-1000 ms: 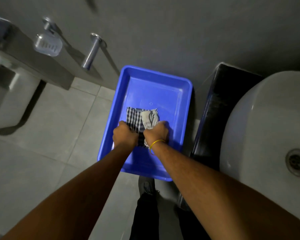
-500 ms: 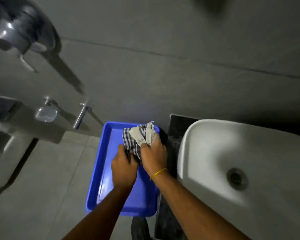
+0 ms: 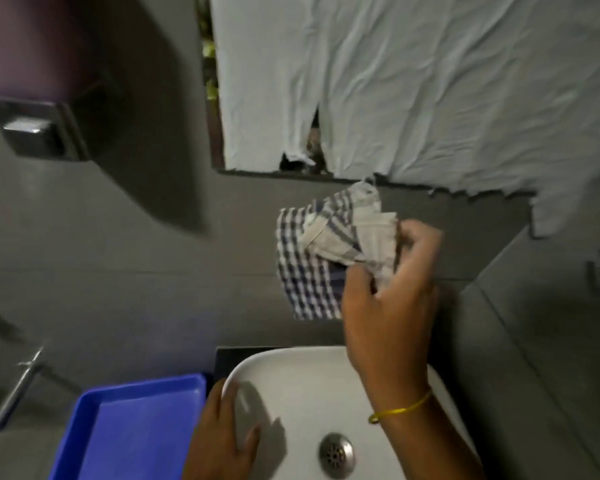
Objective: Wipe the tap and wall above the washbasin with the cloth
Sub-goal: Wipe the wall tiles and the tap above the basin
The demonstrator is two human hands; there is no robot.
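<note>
My right hand, with a yellow band at the wrist, grips a bunched blue-and-white checked cloth and holds it up against the dark grey wall above the white washbasin. My left hand rests on the basin's left rim, fingers spread, holding nothing. The basin's metal drain shows at the bottom. No tap over the basin is visible; my right arm covers the basin's back edge.
A blue plastic tray sits left of the basin. A mirror covered with pale crumpled sheet hangs above the cloth. A dark wall dispenser is at upper left. A metal fixture sticks out at lower left.
The cloth was lifted out of the blue tray and carried right and up to the wall above the basin. My left hand let go of it and now rests on the basin rim.
</note>
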